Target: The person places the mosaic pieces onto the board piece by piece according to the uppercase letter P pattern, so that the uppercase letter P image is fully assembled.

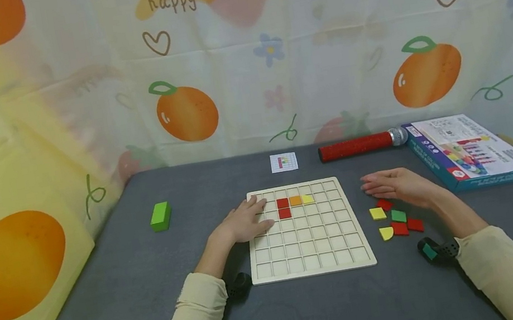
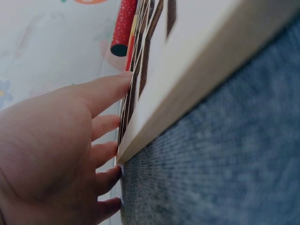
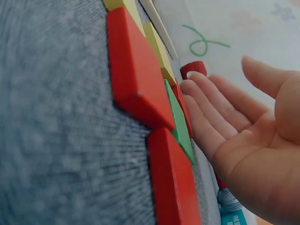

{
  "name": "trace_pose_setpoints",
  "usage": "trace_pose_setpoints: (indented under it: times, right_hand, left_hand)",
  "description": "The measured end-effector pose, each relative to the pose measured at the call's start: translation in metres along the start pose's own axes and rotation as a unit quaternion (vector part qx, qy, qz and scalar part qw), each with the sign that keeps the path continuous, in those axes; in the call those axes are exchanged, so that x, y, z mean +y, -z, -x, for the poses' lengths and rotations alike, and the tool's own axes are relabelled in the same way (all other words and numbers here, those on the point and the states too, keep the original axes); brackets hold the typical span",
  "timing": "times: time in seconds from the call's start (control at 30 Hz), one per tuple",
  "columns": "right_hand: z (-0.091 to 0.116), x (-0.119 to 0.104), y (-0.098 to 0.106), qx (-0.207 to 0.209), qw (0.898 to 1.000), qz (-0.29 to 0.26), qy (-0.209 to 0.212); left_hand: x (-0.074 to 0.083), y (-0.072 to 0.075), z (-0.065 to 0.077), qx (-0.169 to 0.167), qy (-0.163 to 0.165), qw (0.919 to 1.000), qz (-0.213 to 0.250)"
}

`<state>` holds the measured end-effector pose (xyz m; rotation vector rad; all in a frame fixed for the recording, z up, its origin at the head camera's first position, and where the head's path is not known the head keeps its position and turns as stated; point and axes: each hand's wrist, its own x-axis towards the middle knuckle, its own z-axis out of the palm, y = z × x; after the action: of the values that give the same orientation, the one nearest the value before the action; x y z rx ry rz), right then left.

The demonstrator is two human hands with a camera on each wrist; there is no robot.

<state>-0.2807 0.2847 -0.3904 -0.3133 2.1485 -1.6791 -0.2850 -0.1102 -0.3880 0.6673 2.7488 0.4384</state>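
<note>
A cream grid board [image 1: 312, 264] lies flat on the grey table. Near its far edge, two red tiles, an orange tile [image 1: 295, 200] and a yellow tile [image 1: 308, 199] sit in its cells. My left hand [image 1: 246, 221] rests on the board's left edge, fingers spread and thumb extended over the cells. To the right of the board, my right hand [image 1: 400, 185] is held with straight fingers beside a loose cluster of tiles. That cluster has several red tiles [image 3: 136, 65], a green tile [image 1: 398, 216] and two yellow ones, one with a rounded side. I see nothing held in the right palm [image 3: 253, 150].
A bright green block [image 1: 161, 217] stands at the left of the table. Behind the board lies a small printed card [image 1: 283, 162]. A red glittery microphone [image 1: 356, 146] lies at the back, its head against a printed box [image 1: 474, 149] at the back right.
</note>
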Motion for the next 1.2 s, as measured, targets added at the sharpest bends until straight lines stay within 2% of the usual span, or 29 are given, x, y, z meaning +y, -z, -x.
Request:
trace_pose_setpoints:
  times: [0.2,0.43,0.6,0.87,1.03,1.2]
  right_hand:
    - [0.001,0.002,0.005,-0.015,0.998,0.060,0.004]
    - [0.006,0.004,0.014,-0.034,0.990,0.135,0.019]
    - [0.009,0.004,0.018,-0.067,0.989,0.125,0.034]
    - [0.010,0.000,0.018,-0.110,0.981,0.154,0.050]
    - [0.011,0.000,0.019,-0.118,0.979,0.158,0.051]
    - [0.010,0.000,0.017,-0.108,0.975,0.186,0.059]
  left_hand:
    - [-0.001,-0.001,-0.001,0.002,0.004,1.0000,0.005]
    - [-0.002,-0.002,-0.001,0.002,0.003,1.0000,0.004]
    - [-0.001,-0.002,-0.001,-0.002,0.003,1.0000,0.005]
    - [-0.002,-0.001,-0.001,-0.001,0.001,1.0000,0.003]
    - [-0.001,-0.001,-0.002,-0.001,-0.001,1.0000,0.001]
    - [-0.001,-0.001,-0.003,0.000,0.002,1.0000,0.002]
